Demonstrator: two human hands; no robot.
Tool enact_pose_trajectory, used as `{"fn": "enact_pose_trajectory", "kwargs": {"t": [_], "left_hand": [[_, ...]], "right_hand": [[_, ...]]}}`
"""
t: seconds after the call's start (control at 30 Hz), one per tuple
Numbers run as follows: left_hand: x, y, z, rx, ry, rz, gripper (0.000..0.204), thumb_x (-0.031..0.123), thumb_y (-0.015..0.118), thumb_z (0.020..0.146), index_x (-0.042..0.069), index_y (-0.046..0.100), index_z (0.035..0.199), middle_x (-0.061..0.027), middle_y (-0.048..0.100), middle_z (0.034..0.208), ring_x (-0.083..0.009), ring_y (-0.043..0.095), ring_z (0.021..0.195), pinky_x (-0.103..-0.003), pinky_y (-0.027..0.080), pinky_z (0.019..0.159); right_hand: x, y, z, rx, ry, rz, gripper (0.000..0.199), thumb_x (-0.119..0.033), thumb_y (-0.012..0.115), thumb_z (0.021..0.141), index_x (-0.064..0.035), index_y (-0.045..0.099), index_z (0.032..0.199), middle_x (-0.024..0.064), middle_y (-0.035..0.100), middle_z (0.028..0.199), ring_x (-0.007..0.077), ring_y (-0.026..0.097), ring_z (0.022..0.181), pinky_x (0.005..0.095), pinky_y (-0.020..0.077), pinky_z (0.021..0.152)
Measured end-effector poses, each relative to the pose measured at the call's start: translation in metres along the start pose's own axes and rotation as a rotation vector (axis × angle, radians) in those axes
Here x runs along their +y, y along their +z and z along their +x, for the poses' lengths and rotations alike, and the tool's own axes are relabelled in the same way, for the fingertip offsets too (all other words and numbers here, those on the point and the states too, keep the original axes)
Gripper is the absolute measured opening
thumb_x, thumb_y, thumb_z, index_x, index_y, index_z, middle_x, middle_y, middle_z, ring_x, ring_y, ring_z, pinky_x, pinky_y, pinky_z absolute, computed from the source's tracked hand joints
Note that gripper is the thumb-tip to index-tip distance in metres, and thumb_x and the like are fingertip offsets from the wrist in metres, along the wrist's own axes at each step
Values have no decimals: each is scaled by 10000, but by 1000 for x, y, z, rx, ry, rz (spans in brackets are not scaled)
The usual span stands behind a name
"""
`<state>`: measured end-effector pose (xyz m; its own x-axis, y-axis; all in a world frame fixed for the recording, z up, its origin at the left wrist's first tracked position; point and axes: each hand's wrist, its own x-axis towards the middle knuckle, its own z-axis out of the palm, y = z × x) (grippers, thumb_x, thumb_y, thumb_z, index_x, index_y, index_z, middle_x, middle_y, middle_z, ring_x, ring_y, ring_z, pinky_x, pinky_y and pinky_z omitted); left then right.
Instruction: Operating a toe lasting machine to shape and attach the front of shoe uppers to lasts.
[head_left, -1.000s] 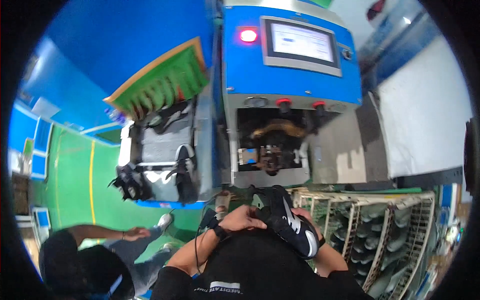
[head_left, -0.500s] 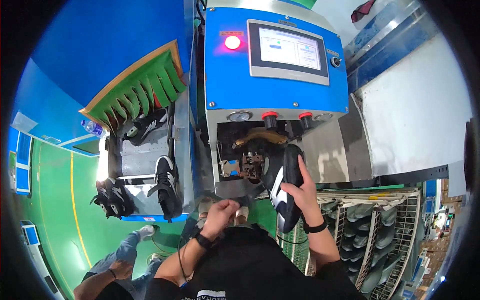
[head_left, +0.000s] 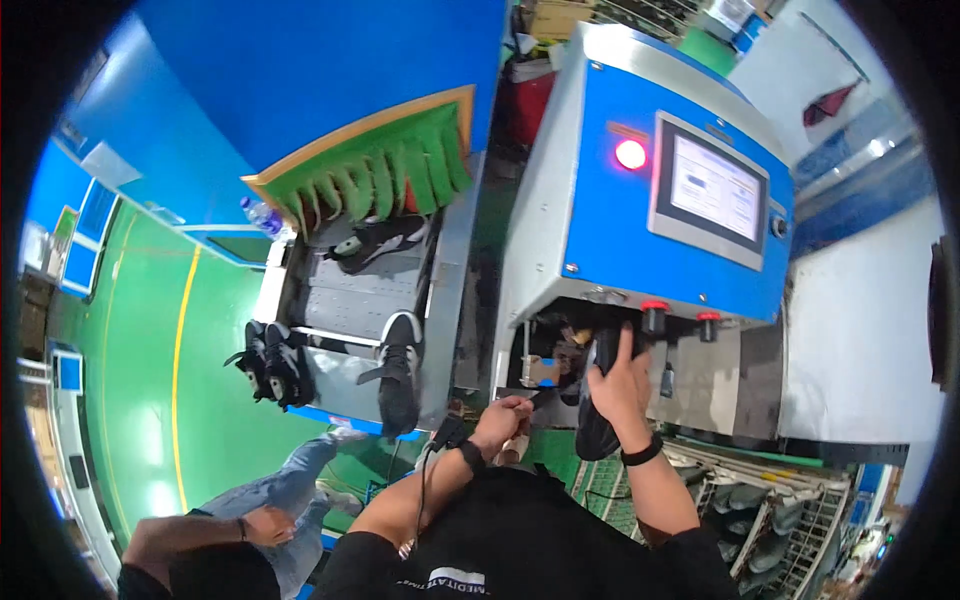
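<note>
My right hand (head_left: 622, 392) is closed on a black shoe (head_left: 598, 420), its fingers along one side. The shoe stands lengthwise at the front opening of a blue and white machine (head_left: 620, 230), its far end beneath the overhang beside the metal clamp parts (head_left: 545, 372). My left hand (head_left: 500, 424) is held low in front of the opening, to the left of the shoe, with fingers pinched together. A thin dark shape shows by its fingertips; I cannot make out whether it is held.
Left of the machine, a conveyor (head_left: 350, 290) with a green strip curtain (head_left: 390, 175) bears a black and white shoe (head_left: 400, 370) and others. A seated person's hand (head_left: 268, 525) is at lower left. A wire rack (head_left: 790, 530) with grey shoe forms stands at right.
The view has swung left, so the machine appears further right. My right hand has brought the shoe into the opening and turned it, hiding its white side. My left hand has come nearer the machine.
</note>
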<state>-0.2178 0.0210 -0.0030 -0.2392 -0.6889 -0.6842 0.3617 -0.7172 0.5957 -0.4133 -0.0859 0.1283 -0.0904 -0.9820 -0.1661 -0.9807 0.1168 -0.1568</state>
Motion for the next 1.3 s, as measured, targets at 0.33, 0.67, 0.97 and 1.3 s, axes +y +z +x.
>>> {"fn": "enact_pose_trajectory", "kwargs": {"t": [0.33,0.67,0.97,1.3], "left_hand": [[4,-9,-15,-44,-102,301,324,305,563,1059,28,726,1104,-38,670,764,-135,601,646,-302,480,604],[33,24,-57,-498,-169,196,524,539,530,1078,80,517,1330,-99,721,1011,-129,650,710,-265,527,626],[0,10,-62,-564,-622,134,645,582,549,1046,65,582,1430,-100,683,1352,-230,692,1172,-390,552,1026],[26,-37,-73,-281,-163,652,389,276,736,930,55,693,1247,-46,718,1120,-170,705,940,-334,592,760]], "right_hand": [[-3,6,-25,76,44,89,971,-312,722,919,-116,146,1676,405,459,1272,561,636,956,594,530,844],[35,28,-152,464,-157,306,866,-267,810,845,-38,405,1576,405,448,1355,592,542,1146,591,504,941],[52,-1,-269,65,-156,743,822,-269,805,903,-135,403,1607,178,631,1225,357,689,953,432,561,867],[-14,65,-129,166,260,2117,863,-49,782,887,-22,336,1626,87,584,1412,188,556,1282,362,441,1116]]}}
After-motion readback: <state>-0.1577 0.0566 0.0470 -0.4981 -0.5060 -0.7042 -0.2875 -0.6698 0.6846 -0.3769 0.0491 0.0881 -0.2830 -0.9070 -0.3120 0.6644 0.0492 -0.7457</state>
